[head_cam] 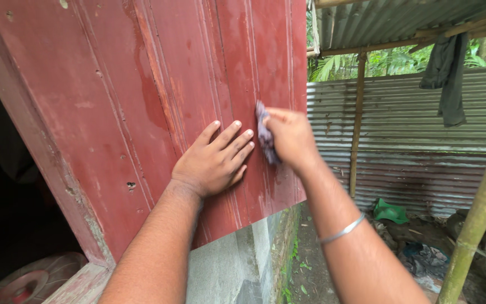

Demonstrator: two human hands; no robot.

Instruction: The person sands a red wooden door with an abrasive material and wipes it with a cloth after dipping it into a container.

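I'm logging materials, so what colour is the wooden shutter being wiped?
Dark red, with worn, streaky paint, on the wooden shutter; the head view shows it best.

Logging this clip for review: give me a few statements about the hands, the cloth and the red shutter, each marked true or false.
1. The left hand lies flat on the red wooden shutter. True.
2. The right hand holds a small purplish cloth against the shutter. True.
3. The bangle is on the left wrist. False: it is on the right forearm.
4. The dark garment lies on the ground. False: it hangs from a pole under the metal roof.
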